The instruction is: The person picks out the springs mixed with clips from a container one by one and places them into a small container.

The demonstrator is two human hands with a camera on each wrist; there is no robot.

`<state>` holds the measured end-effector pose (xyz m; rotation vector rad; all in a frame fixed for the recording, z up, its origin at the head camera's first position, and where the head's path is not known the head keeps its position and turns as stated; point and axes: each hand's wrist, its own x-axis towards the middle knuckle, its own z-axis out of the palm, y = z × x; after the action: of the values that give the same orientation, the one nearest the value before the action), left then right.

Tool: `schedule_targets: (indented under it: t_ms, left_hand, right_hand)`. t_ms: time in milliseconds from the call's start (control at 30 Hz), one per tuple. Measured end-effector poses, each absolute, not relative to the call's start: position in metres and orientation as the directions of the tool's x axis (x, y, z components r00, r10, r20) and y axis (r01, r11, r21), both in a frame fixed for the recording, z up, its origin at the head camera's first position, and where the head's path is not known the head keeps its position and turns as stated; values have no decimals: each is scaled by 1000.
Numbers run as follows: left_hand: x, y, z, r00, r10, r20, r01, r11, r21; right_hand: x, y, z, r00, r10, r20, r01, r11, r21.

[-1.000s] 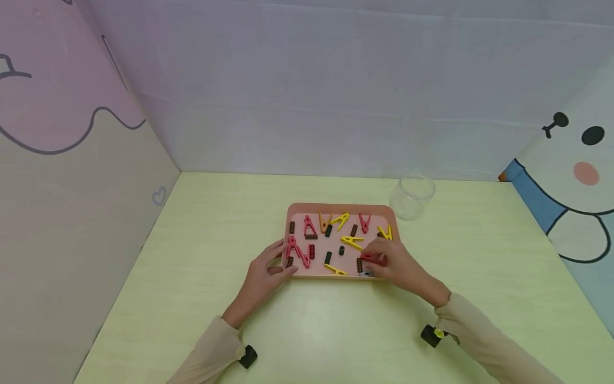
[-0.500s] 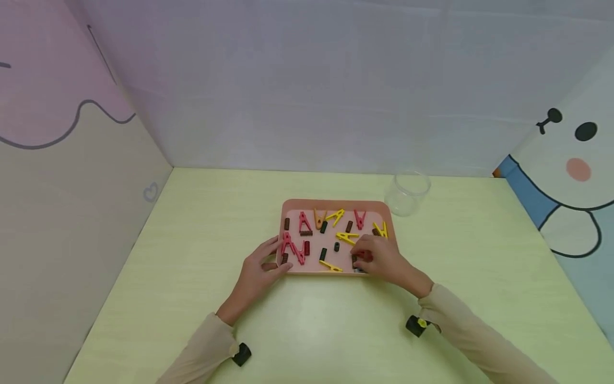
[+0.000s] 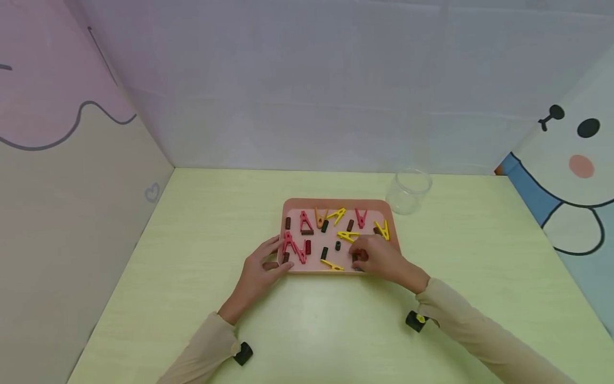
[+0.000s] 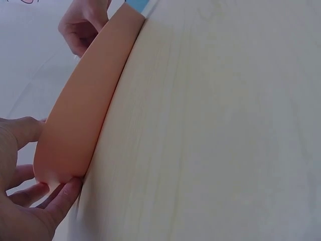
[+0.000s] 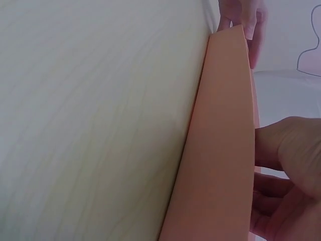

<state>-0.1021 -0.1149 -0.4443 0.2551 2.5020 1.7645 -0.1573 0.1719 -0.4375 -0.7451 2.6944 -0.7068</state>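
A pink tray point(image 3: 336, 204) holds several plastic clips and small coil springs. My left hand point(image 3: 258, 272) grips the tray's left end, with fingers at its rim and thumb at the front corner; the left wrist view also shows this hand point(image 4: 30, 186) on the tray's wall. My right hand point(image 3: 381, 258) reaches into the tray's front right, its finger and thumb tips close around a dark spring point(image 3: 355, 258). Whether they pinch it is hidden. Nearby lie a yellow clip point(image 3: 346, 236), a short black spring point(image 3: 338, 245) and another yellow clip point(image 3: 332, 265).
A clear round container point(image 3: 409, 192) stands behind the tray's right corner. The pale table point(image 3: 307, 325) meets a white back wall point(image 3: 307, 106). Red clips point(image 3: 361, 217) and an orange clip point(image 3: 321, 218) lie toward the tray's back.
My right hand has moved left within the tray, and the red clip seen at its fingers a second ago is out of sight. The left hand stays on the tray. The head view has shifted slightly.
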Motion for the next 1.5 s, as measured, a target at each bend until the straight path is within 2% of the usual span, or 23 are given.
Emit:
schedule_targets:
  t_ms: [200,867,1500]
  left_hand:
    - [-103,-115,-445,-985,171,25,80,324,943]
    - [-102,-116,-446,-986,162,33,81,297,952]
    - [-102,-116,-451,-982,182,45,98,294,951]
  right_hand:
    - [-158,167,-438,-834,-535,-137,-395,751,-530]
    - [-163,157,-433,-781,-610,-134,-460,707,-537]
    - [-160,177,-435,-814,-581,33,-483,642,-595]
